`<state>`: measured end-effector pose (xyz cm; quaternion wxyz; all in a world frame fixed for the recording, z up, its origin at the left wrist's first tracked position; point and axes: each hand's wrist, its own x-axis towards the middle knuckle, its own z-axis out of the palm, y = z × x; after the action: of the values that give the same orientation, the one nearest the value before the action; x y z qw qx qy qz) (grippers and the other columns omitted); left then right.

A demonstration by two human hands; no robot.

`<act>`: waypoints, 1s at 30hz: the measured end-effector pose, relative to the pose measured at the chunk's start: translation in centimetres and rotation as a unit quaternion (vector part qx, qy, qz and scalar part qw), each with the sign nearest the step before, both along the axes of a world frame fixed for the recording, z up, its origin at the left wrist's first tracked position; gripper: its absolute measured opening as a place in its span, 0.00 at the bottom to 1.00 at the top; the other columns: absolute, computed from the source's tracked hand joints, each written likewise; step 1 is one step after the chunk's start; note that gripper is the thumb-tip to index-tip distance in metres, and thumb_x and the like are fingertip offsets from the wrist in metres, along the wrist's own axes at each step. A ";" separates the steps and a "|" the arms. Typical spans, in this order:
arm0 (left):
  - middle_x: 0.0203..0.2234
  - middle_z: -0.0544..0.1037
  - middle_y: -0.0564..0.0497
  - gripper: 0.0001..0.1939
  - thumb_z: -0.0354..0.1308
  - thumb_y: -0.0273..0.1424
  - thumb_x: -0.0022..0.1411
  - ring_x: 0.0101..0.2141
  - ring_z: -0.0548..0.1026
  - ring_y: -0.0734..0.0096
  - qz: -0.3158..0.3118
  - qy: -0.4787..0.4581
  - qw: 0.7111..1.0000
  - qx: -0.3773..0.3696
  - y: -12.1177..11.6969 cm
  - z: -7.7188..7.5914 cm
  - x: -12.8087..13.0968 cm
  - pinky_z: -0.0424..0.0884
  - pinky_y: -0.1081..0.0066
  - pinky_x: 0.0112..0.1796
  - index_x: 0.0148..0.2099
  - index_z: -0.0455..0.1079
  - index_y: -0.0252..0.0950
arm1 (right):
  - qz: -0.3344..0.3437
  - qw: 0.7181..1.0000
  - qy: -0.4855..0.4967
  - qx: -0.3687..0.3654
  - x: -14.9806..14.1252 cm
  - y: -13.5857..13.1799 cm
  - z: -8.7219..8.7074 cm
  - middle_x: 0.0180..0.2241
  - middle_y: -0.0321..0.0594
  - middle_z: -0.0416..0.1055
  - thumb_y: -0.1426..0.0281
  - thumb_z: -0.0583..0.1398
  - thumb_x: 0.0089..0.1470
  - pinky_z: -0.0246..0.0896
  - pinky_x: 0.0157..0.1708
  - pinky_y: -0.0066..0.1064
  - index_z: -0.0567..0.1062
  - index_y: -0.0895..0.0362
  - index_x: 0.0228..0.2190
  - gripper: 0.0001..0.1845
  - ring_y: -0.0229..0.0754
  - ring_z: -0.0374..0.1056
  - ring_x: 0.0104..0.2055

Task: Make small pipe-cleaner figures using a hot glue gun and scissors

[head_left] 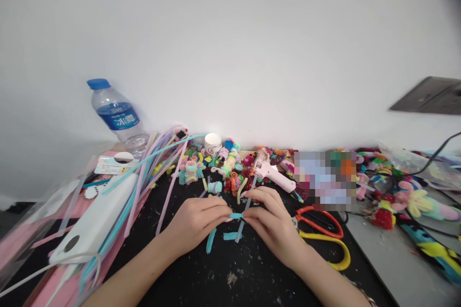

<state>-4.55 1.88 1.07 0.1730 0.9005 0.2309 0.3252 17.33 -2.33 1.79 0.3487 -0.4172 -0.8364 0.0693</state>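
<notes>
Between my two hands, just above the black mat (173, 283), a short turquoise pipe cleaner (236, 216) is stretched. My left hand (198, 218) pinches its left end, and my right hand (272, 220) pinches the right end with the fingertips. Two more turquoise pieces lie on the mat below, one slanted (211, 240) and one flat (230, 236). A translucent glue stick (239, 231) runs under the right fingertips, up toward the pink glue gun (275, 176). Behind the hands sits a small striped pastel roll (215, 187).
Orange-and-yellow scissors (326, 223) lie right of my right hand. At the left are a bundle of long pipe cleaners (144, 187), a white power bank-like box (97, 216) with a cable, and a water bottle (117, 112). Colourful fuzzy figures (230, 163) line the white wall.
</notes>
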 end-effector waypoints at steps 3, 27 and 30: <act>0.35 0.77 0.47 0.10 0.49 0.23 0.63 0.34 0.74 0.72 -0.020 0.007 1.000 0.008 0.0 0.1 -0.1 0.70 0.74 0.35 0.42 0.70 0.34 | 0.001 1.000 -0.004 0.000 0.0 0.0 0.0 0.47 0.44 0.65 0.76 0.57 0.56 0.59 0.50 0.42 0.72 0.55 0.35 0.06 0.47 0.58 0.53; 0.34 0.77 0.51 0.10 0.49 0.33 0.61 0.35 0.74 0.63 0.370 0.130 0.914 -0.099 2.0 0.3 -2.0 0.64 0.69 0.35 0.34 0.71 0.38 | -0.045 0.998 0.051 0.013 0.7 0.3 0.0 0.46 0.46 0.65 0.79 0.51 0.55 0.56 0.49 0.44 0.68 0.56 0.43 0.15 0.47 0.59 0.50; 0.33 0.77 0.52 0.09 0.49 0.32 0.60 0.32 0.74 0.64 0.379 0.149 0.907 -0.111 1.9 0.4 -1.8 0.62 0.70 0.31 0.32 0.69 0.39 | -0.048 0.998 0.048 0.007 0.7 0.3 -0.1 0.45 0.46 0.65 0.79 0.52 0.55 0.56 0.48 0.43 0.68 0.56 0.43 0.14 0.47 0.59 0.50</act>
<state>-6.38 3.82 1.45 0.0991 0.7579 0.6126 0.2010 18.04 -2.02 1.67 0.3943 -0.4505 -0.7983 0.0661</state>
